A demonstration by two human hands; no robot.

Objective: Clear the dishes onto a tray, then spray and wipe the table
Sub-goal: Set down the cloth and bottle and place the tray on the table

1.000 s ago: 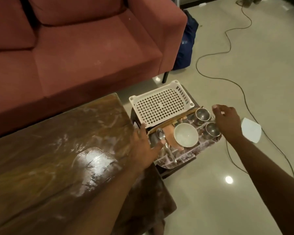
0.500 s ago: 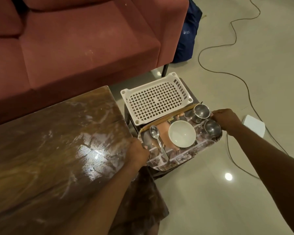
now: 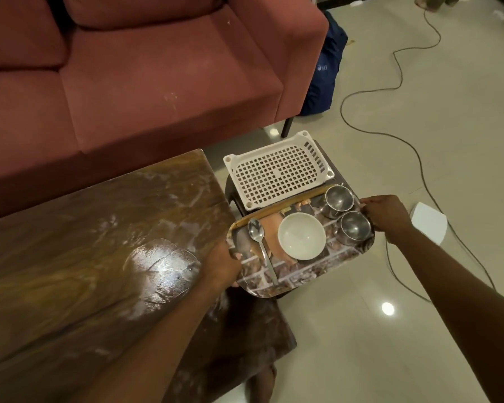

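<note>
A patterned tray (image 3: pixel 300 273) sits over a dark stool beside the brown table (image 3: pixel 93 257). It carries a white bowl (image 3: pixel 301 236), a steel spoon (image 3: pixel 259 245) and two steel cups (image 3: pixel 338 199) (image 3: pixel 355 229). My left hand (image 3: pixel 220 264) grips the tray's left edge, thumb on the rim. At the tray's right edge, beside the nearer cup, my right hand (image 3: pixel 386 215) grips the rim. The table top shows white smears and a glossy patch.
A white perforated plastic basket (image 3: pixel 277 173) lies upside down just behind the tray. A red sofa (image 3: pixel 146 71) stands behind the table, with a blue bag (image 3: pixel 326 68) beside it. A black cable (image 3: pixel 390 112) snakes over the tiled floor, and a white object (image 3: pixel 428 223) lies right of my right hand.
Both hands closed on the tray's two ends; a second ago they were open at its sides. The tray now sits a little nearer to me.
</note>
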